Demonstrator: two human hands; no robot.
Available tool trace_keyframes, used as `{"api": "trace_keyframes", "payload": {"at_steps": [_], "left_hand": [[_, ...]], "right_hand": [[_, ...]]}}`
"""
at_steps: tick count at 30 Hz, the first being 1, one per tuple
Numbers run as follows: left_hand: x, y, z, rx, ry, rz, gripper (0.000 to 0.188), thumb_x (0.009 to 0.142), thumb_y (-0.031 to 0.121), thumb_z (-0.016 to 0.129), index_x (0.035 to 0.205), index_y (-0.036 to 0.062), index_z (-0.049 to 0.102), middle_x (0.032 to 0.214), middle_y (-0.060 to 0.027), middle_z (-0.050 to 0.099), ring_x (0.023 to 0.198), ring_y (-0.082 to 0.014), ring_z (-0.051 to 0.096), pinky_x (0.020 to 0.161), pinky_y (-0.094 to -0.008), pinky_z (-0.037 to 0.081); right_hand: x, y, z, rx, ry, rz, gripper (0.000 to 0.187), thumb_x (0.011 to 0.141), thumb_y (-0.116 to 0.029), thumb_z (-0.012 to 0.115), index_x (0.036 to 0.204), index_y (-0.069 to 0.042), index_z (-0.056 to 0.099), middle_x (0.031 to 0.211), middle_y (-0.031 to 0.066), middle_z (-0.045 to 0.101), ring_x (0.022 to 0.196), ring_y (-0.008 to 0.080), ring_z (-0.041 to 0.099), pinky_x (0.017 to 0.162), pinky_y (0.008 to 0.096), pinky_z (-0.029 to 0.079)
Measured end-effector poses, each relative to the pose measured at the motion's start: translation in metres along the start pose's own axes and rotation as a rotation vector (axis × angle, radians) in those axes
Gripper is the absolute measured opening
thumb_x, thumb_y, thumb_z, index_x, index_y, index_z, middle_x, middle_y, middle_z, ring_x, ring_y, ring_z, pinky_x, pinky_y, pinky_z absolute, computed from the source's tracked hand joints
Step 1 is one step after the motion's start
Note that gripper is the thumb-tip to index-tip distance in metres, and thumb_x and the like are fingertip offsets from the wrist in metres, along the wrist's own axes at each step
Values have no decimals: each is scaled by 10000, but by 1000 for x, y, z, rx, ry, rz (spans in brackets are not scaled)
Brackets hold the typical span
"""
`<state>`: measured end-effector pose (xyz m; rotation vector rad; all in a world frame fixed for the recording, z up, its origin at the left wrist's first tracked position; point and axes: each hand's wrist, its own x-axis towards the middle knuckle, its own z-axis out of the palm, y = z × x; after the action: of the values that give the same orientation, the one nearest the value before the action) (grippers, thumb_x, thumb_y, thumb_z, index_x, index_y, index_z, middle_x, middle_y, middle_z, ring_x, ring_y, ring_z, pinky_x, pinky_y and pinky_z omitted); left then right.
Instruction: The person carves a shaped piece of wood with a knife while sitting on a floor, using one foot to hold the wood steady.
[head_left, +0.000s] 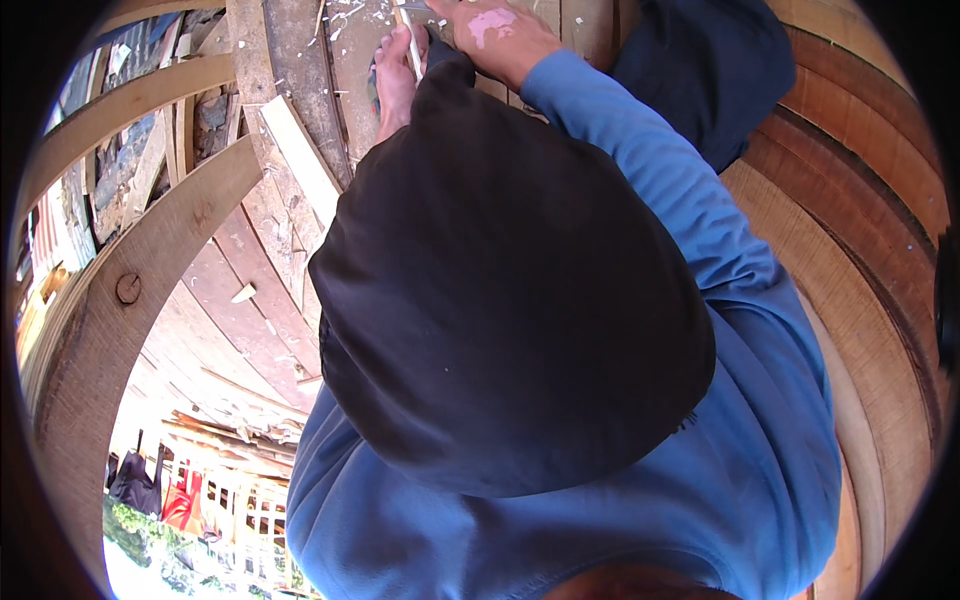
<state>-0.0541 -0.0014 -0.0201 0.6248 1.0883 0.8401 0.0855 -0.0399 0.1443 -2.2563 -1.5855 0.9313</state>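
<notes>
My right hand (503, 42) reaches to the top edge of the view from a blue sleeve. Its fingers look curled and are partly cut off, so what they hold cannot be made out. Beside the fingertips a thin pale wood strip (411, 38) slants down next to my bare foot (396, 78), close to the toes. A raised knee in black cloth (520, 290) fills the middle and hides much of what lies beyond. My left hand does not show.
Curved wooden ribs (165, 250) rise on the left, and curved planks (850, 240) line the right side. A pale board offcut (300, 155) lies on the plank floor (235, 265). Small wood chips are scattered there. Stacked scrap timber (215, 120) shows at the upper left.
</notes>
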Motion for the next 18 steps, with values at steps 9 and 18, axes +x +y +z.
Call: {"api": "trace_keyframes", "payload": {"at_steps": [9,18], "left_hand": [[-3,9,-1,58,-61,5,262,1044,209,511,866,38,600,789,-36,601,717,-98,578,640,-266,439],[-1,9,-4,-96,-71,-62,218,1043,184,526,879,45,560,831,-41,595,761,-101,588,668,-256,454]], "right_hand": [[-5,-11,13,-89,27,14,353,993,-326,494,1098,-38,670,1130,279,682,1069,430,666,962,521,505],[12,22,25,49,98,-121,421,1027,-282,442,1293,-18,632,1227,244,682,1163,393,645,1016,479,497]]}}
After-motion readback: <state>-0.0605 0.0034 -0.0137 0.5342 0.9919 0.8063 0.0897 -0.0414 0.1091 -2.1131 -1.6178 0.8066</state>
